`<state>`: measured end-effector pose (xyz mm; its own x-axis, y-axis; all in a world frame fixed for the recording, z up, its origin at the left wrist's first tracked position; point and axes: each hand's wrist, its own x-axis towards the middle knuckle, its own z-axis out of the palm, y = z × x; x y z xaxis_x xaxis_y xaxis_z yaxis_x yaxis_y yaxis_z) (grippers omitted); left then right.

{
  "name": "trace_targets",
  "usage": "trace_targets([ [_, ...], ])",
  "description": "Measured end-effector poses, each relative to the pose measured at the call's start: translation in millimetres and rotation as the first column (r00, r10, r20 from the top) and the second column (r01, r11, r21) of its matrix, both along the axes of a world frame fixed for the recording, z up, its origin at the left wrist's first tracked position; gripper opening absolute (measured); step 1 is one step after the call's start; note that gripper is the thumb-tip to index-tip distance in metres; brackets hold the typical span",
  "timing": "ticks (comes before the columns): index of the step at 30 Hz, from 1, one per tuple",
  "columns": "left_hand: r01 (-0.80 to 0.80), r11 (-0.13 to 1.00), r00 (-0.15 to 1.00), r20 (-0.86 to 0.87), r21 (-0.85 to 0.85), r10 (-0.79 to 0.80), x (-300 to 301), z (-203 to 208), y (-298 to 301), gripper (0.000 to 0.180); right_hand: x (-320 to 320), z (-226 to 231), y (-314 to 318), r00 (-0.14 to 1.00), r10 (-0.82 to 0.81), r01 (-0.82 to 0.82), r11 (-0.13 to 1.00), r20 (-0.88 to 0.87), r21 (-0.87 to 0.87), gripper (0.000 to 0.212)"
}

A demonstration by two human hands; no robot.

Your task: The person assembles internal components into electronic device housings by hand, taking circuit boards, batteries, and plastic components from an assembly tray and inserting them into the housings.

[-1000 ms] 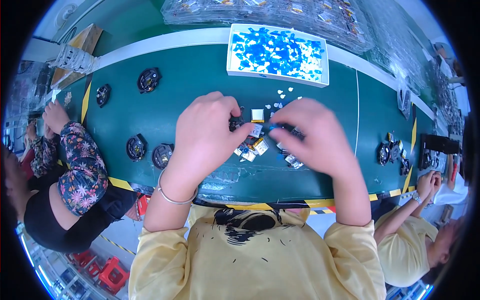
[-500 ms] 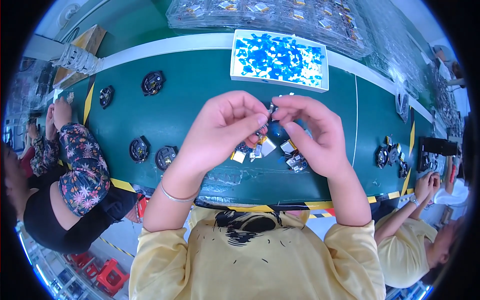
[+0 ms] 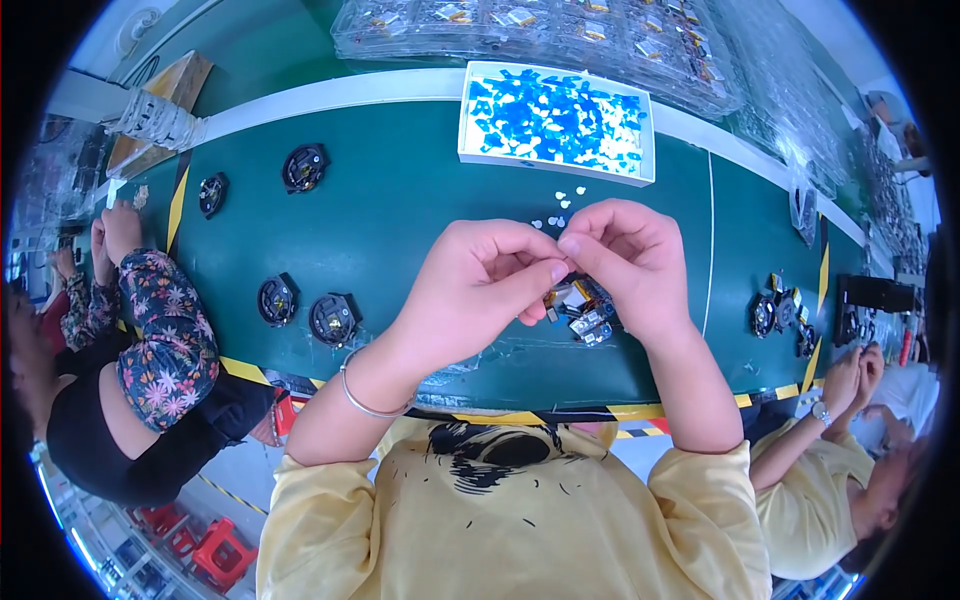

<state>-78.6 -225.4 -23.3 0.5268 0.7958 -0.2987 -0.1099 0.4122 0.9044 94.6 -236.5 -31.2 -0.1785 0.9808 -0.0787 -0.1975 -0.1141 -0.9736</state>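
Note:
My left hand (image 3: 495, 285) and my right hand (image 3: 630, 260) meet over the middle of the green table (image 3: 400, 220). Thumb and forefinger of each are pinched together, fingertips touching or nearly so. Whatever sits between them is hidden by the fingers. Partly covered by the hands, a small pile of electronic modules (image 3: 592, 322) with silver, yellow and dark parts lies on the table. Just beyond the fingertips are several small pale round pieces (image 3: 560, 205).
A white box (image 3: 556, 172) of blue and white pieces stands beyond my hands. Round black cases (image 3: 334, 319) lie to the left; more dark parts (image 3: 765, 314) sit right. Clear trays (image 3: 530, 40) fill the back. Co-workers are on both sides, one in a floral sleeve (image 3: 165, 340).
My hands have come together, the right moving left and down, the left lower and slightly right. Small pale pieces beyond them now show more. The right co-worker's hands shifted slightly.

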Motion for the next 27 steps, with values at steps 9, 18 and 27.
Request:
trace_targets([
  [9,-0.168,0.936,0.986,0.070,0.309,0.154,5,-10,-5,0.008,-10,-13,-4,0.986,-0.141,0.111,0.954,0.088,0.279,0.009],
  [18,-0.176,0.955,0.984,0.035,0.237,0.173,6,-7,-5,0.011,3,-7,3,0.851,-0.332,0.025,0.799,0.407,0.600,0.014],
  [27,-0.078,0.949,0.992,-0.068,0.306,0.104,-2,-5,-3,0.010,6,-6,8,0.854,-0.247,-0.103,0.783,0.459,0.614,0.014],
])
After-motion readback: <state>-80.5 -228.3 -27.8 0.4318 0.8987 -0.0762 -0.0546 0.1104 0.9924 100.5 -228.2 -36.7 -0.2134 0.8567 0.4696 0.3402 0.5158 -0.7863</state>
